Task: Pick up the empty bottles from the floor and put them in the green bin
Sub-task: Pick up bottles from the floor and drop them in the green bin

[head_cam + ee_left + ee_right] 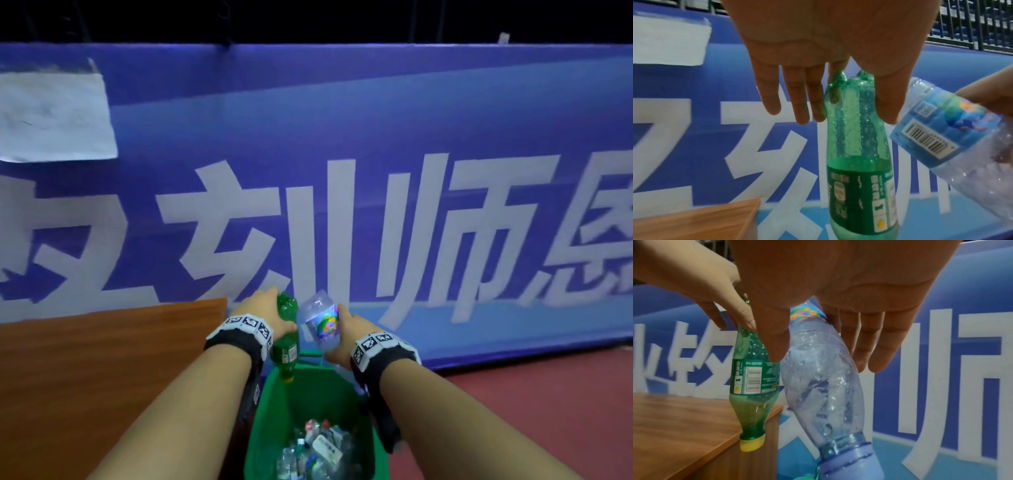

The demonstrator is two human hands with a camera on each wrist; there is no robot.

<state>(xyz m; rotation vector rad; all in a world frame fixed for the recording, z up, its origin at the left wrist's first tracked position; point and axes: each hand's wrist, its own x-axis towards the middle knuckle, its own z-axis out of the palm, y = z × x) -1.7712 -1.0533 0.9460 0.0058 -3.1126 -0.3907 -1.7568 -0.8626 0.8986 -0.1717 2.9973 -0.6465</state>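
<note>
My left hand (263,308) pinches a green bottle (286,346) near its base between thumb and index finger, while the other fingers (797,97) stay straight. The bottle hangs with its yellow cap (751,445) down over the green bin (274,404). Right beside it, my right hand (346,329) holds a clear bottle (320,325) with a colourful label between thumb and fingers. That bottle tilts with its blue cap (853,462) down toward the bin. Both bottles are above the bin's far rim. Several discarded bottles (315,445) lie in the bottom of the bin.
A wooden table (102,377) stands directly left of the bin. A blue banner (376,137) with large white characters forms a wall just behind the bin. Red floor (548,394) stretches to the right.
</note>
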